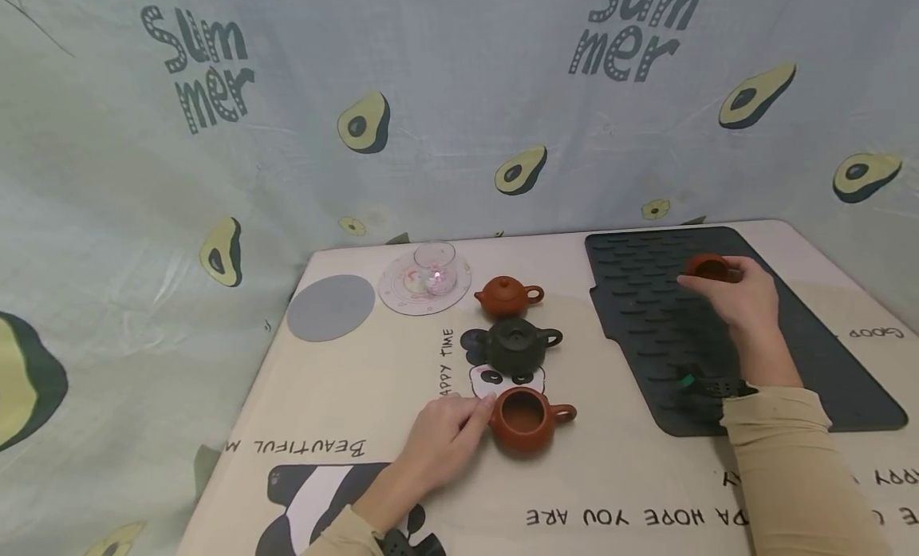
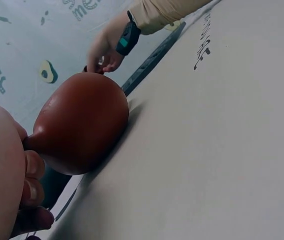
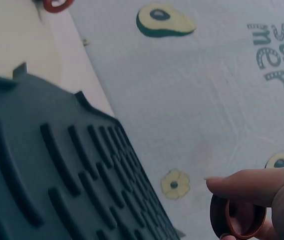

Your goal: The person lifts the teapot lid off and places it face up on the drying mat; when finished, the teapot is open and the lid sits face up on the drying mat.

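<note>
My left hand (image 1: 448, 432) pinches the spout of a lidless reddish-brown clay teapot (image 1: 522, 443), whose round opening faces up and whose handle points right. The left wrist view shows the pot's rounded side (image 2: 84, 122) close up, with the fingers at its spout. Over the dark drying mat (image 1: 632, 325) my right hand (image 1: 750, 297) holds a small, round, hollow reddish-brown clay piece (image 1: 707, 266) between thumb and fingers. In the right wrist view the thumb lies across the hollow piece's rim (image 3: 221, 217). A dark teapot (image 1: 515, 348) and a smaller orange-brown teapot (image 1: 505, 298), both lidded, stand behind the lidless one.
At the back left, a clear glass cup (image 1: 435, 270) stands on a round patterned mat (image 1: 402, 299). Beside it lies a grey disc (image 1: 330, 309). A printed cloth (image 1: 625, 476) covers the table, and an avocado-patterned curtain (image 1: 445, 77) hangs behind and to the left.
</note>
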{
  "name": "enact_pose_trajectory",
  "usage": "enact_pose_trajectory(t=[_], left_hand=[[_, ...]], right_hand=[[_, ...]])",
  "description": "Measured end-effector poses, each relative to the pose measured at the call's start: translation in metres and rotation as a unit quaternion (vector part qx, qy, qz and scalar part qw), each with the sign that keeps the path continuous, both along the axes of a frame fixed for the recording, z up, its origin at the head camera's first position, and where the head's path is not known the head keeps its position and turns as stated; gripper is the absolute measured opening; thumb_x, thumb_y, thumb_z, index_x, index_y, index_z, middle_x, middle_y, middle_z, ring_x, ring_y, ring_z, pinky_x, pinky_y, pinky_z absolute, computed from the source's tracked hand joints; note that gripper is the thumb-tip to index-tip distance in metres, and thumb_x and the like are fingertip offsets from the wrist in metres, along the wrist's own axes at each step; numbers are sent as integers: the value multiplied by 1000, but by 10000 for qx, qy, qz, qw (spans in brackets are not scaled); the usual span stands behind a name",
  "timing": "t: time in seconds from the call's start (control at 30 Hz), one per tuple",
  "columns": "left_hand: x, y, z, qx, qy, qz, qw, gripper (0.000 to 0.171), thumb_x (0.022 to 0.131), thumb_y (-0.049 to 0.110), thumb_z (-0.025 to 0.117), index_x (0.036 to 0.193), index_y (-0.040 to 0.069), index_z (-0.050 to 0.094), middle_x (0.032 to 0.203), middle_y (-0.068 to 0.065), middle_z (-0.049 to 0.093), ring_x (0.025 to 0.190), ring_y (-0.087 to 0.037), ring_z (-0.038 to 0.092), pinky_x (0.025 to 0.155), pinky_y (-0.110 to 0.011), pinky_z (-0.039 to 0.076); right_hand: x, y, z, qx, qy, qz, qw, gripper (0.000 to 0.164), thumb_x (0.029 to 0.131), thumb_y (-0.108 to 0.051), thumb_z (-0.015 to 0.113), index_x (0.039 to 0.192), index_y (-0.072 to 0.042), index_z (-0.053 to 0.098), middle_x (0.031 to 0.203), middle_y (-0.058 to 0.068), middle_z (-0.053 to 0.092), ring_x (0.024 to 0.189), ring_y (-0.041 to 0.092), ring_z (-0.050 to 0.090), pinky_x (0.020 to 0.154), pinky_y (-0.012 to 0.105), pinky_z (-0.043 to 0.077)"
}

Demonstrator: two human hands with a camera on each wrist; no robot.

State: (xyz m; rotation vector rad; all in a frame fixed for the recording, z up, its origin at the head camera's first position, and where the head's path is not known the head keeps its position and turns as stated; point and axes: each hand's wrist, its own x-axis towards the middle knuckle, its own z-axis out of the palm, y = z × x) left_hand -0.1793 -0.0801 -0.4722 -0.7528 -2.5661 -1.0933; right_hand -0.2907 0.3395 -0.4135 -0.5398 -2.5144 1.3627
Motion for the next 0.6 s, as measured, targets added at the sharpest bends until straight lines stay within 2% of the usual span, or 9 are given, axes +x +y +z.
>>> enact_pose_trajectory(t=[0.13,0.27,0.33,0.4,0.43,0.5,0.53,0.6], left_hand=[[-1,-1,1,-2,74,-24,10000,43,107,26,53,65,26,61,59,22,45,62,-5,47,80,-38,50],[-2,-1,0,-19,96,-43,9999,45,108,28,52,63,26,58,58,23,42,62,-5,46,80,-38,50],[-2,0,0,-43,89,-45,9999,46,108,29,51,63,26,57,57,23,40,62,-5,45,81,-38,50],[-2,0,0,-88,92,-52,9999,47,109,30,50,63,26,56,57,23,39,61,-5,45,75,-34,48],[-2,0,0,-107,107,-44,9999,47,109,30,50,62,27,56,57,23,39,61,-5,44,72,-31,47],[-1,0,0,-155,122,-18,9998,47,109,31,50,62,27,54,57,23,38,60,-5,43,66,-27,43],[0,0,0,-167,123,-9,9998,47,109,31,50,62,28,54,57,22,38,60,-5,43,64,-26,40],[1,0,0,-159,117,17,9998,48,109,31,50,61,28,52,57,22,36,60,-5,42,64,-25,39]], right_hand=[[-1,8,-3,20,-29,-362,9993,84,95,-39,69,158,-1,29,155,30,34,137,50,36,104,61,38],[1,18,-6,-2,-85,-781,9969,84,95,-40,68,158,-1,29,156,29,34,140,48,35,107,60,37],[1,26,-9,-293,-141,-1105,9934,87,93,-43,70,158,-4,28,158,24,34,142,43,36,109,53,38],[2,36,-13,-713,-193,-1501,9859,84,91,-44,72,157,-12,32,159,19,35,141,35,40,109,44,40],[3,42,-16,-918,-177,-1697,9811,82,90,-43,74,156,-16,35,157,15,38,137,31,43,103,38,46],[4,52,-21,-1381,-87,-2054,9688,73,87,-37,79,149,-25,41,143,8,49,120,21,54,85,25,54],[5,57,-23,-1570,-31,-2182,9632,70,87,-32,80,146,-28,44,134,3,51,110,16,56,75,19,54],[8,63,-26,-1817,67,-2360,9546,68,85,-24,82,143,-30,46,120,-9,48,106,11,54,58,11,48]])
